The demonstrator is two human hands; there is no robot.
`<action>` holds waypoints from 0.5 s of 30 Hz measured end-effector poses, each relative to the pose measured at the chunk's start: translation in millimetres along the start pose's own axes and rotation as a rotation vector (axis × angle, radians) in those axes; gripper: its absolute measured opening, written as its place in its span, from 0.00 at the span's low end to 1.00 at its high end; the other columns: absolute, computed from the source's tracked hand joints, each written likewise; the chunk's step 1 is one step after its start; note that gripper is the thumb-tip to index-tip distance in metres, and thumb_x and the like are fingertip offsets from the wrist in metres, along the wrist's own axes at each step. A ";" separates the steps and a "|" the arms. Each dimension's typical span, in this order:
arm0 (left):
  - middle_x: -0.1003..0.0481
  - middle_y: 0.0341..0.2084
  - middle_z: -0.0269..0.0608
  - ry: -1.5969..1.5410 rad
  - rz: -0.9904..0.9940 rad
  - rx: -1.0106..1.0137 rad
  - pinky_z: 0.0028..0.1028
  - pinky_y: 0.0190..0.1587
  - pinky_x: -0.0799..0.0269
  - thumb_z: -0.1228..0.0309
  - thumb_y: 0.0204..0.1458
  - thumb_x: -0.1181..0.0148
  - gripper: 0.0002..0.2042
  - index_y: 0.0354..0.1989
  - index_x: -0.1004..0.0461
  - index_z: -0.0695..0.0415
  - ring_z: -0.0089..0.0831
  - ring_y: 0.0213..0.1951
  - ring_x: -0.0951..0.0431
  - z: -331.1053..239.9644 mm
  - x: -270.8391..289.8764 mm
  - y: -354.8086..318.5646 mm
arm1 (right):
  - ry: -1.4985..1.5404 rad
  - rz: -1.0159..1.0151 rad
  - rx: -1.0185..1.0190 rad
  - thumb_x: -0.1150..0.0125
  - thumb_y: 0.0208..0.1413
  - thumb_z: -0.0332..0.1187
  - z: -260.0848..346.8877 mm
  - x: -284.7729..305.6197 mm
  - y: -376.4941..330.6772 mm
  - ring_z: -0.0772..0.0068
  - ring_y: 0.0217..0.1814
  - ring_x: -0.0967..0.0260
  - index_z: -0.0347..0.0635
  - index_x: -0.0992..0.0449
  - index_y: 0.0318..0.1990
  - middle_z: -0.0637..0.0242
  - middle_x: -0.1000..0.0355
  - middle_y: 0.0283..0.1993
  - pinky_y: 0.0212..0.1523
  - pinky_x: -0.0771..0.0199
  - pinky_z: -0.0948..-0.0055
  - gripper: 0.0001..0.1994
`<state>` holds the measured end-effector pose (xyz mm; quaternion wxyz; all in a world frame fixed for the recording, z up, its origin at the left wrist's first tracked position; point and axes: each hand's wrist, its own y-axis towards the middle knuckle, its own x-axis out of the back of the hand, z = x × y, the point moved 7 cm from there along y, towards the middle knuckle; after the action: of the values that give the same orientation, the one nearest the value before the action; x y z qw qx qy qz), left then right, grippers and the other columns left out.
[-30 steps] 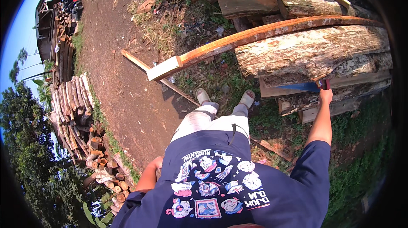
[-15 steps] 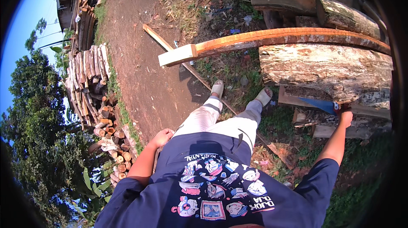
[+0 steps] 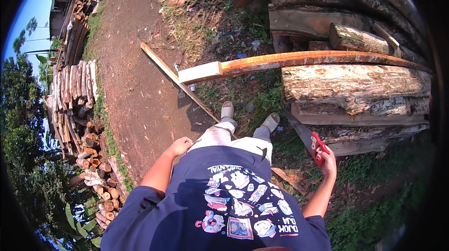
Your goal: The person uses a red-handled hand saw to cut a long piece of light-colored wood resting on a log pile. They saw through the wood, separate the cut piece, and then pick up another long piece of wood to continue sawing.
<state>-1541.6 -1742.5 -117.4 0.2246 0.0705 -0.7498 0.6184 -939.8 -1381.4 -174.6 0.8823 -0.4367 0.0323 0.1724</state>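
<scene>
My right hand (image 3: pixel 328 161) grips a handsaw by its red handle (image 3: pixel 318 148), off to the right of my body. The saw's dark blade (image 3: pixel 300 128) slants up and left, its tip close to the end of the stacked timber. At my left side, my left hand (image 3: pixel 180 146) hangs by my thigh with its fingers curled and nothing seen in it. Ahead of me, a long orange-brown beam (image 3: pixel 266 61) with a pale squared end (image 3: pixel 201 72) lies along a thick barked log (image 3: pixel 351 82) and juts out left over the ground.
A thin wooden strip (image 3: pixel 163 67) lies slantwise on the dirt ahead of my feet. More logs and slabs (image 3: pixel 308 19) are piled at the far right. Stacked round logs (image 3: pixel 77 82) stand on the left beyond the dirt path (image 3: pixel 126 101). Grass and weeds (image 3: pixel 360 176) grow at right.
My right hand has drawn the saw away from the timber at right, back and left toward my body. The whole view has shifted slightly; my left hand stays by my thigh.
</scene>
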 end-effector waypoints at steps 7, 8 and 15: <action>0.20 0.57 0.47 -0.109 -0.049 -0.164 0.36 0.61 0.26 0.68 0.52 0.24 0.28 0.62 0.25 0.62 0.39 0.58 0.20 -16.0 36.1 85.3 | -0.678 -0.311 0.175 0.32 0.65 0.42 -6.5 -174.6 -40.4 0.82 0.26 0.41 0.35 0.21 0.31 0.77 0.35 0.23 0.30 0.38 0.71 0.17; 0.22 0.62 0.48 -0.165 -0.031 -0.162 0.36 0.63 0.27 0.68 0.52 0.23 0.31 0.64 0.26 0.61 0.38 0.62 0.23 -38.6 47.7 85.3 | -0.645 -0.313 0.192 0.31 0.64 0.40 2.8 -192.3 -50.2 0.82 0.26 0.41 0.36 0.21 0.31 0.78 0.35 0.23 0.30 0.37 0.72 0.16; 0.48 0.77 0.51 -0.713 0.116 -0.714 0.30 0.59 0.29 0.76 0.47 0.47 0.43 0.79 0.48 0.55 0.48 0.73 0.35 -156.1 130.3 102.8 | -0.534 -0.124 0.362 0.43 0.58 0.19 26.4 -269.3 -69.0 0.84 0.34 0.37 0.38 0.28 0.63 0.74 0.30 0.37 0.37 0.34 0.79 0.24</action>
<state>-1657.8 -1547.2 -133.2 -0.0698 0.1542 -0.9471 0.2725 -1172.1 -1473.7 -49.9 0.9318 -0.2134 -0.1966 0.2180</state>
